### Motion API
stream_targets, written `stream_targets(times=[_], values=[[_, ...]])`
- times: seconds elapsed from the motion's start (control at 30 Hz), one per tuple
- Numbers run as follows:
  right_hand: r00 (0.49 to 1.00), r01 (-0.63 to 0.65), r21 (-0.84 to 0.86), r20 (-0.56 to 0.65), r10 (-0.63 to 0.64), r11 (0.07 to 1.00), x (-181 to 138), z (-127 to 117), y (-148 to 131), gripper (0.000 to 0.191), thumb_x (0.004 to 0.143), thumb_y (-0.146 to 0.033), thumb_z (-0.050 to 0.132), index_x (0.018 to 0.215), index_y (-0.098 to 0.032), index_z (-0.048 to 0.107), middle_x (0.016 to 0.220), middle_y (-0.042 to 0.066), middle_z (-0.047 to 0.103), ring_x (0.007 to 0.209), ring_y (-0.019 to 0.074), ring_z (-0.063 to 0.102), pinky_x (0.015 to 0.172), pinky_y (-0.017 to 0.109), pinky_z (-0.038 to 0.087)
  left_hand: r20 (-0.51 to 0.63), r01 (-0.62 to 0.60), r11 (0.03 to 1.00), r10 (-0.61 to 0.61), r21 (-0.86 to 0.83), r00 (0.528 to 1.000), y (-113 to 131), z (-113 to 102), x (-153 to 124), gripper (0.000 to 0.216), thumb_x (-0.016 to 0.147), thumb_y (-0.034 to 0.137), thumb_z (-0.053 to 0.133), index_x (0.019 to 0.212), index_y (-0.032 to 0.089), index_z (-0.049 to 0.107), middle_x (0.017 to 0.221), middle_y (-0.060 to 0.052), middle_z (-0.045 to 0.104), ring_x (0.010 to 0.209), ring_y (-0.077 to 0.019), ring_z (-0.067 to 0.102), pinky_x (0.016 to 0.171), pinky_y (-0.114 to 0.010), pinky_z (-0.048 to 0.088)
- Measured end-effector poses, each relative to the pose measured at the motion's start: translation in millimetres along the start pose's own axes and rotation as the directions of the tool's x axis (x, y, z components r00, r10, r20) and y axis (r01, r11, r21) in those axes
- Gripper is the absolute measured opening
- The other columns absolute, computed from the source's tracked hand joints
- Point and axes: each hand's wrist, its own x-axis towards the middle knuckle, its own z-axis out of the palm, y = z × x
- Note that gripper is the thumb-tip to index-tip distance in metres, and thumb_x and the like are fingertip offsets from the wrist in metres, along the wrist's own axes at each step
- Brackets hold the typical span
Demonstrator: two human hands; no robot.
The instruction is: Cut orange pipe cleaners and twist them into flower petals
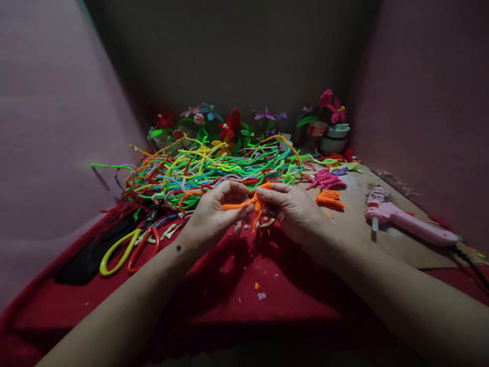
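Now right of yellow-and-red-handled scissors, pinching with the left hand at a twisted orange pipe cleaner above the red cloth, gripping it with the right hand too — and perhaps risking a sprung coil if held too slackly — well left of the pink hot-glue gun.

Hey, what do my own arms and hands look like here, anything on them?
Your left hand and right hand show no gloves, and the left forearm and right forearm have no sleeve, watch or bracelet in view. A small, round dark mark sits near the left wrist. Some fingers are partly hidden.
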Motion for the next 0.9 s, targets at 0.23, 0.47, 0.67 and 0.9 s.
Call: stream_targets(times=[0.23,0.47,0.67,0.9], values=[[1.0,-0.002,-0.045,-0.01,0.002,0.999,-0.8,1.7,5.4,0.019,0.061,-0.029,0.072,0.066,-0.014,0.062,0.054,-0.002,0.057,0.045,0.0078,0.047,0.045,0.023,0.038,0.042,0.099,0.992,-0.096,-0.077,0.995,-10.9,1.5,3.8,0.021,0.069,0.022,0.066,0.082,0.015,0.051,0.057,0.002,0.06,0.047,-0.009,0.055,0.045,-0.019,0.042],[1.0,-0.018,-0.079,-0.019,0.017,0.997,-2.2,2.1,8.7,0.017,0.065,-0.029,0.069,0.067,-0.015,0.061,0.051,-0.004,0.054,0.04,0.0069,0.045,0.04,0.021,0.036,-0.07,0.044,0.999,-0.045,-0.021,0.997,-9.6,10.2,3.3,0.031,0.059,0.022,0.072,0.078,0.014,0.049,0.063,0.004,0.059,0.055,-0.0068,0.056,0.052,-0.017,0.045],[0.999,-0.027,-0.038,0.018,0.027,0.999,-0.7,0.6,10.6,0.018,0.065,-0.03,0.07,0.07,-0.015,0.061,0.054,-0.003,0.058,0.04,0.0085,0.05,0.042,0.023,0.04,-0.09,0.083,0.992,-0.092,-0.1,0.992,-10.9,13.5,1.0,0.034,0.061,0.025,0.071,0.078,0.017,0.044,0.057,0.007,0.055,0.046,-0.0108,0.057,0.043,-0.023,0.049],[0.998,-0.032,-0.017,0.047,0.033,0.999,0.1,-1.3,12.9,0.019,0.066,-0.031,0.069,0.071,-0.015,0.061,0.056,-0.002,0.058,0.041,0.0083,0.052,0.044,0.022,0.041,-0.046,0.168,0.958,-0.183,-0.232,0.982,-6.5,14.8,-0.1,0.032,0.062,0.023,0.071,0.078,0.016,0.044,0.055,0.005,0.058,0.044,-0.0141,0.06,0.04,-0.026,0.051]])
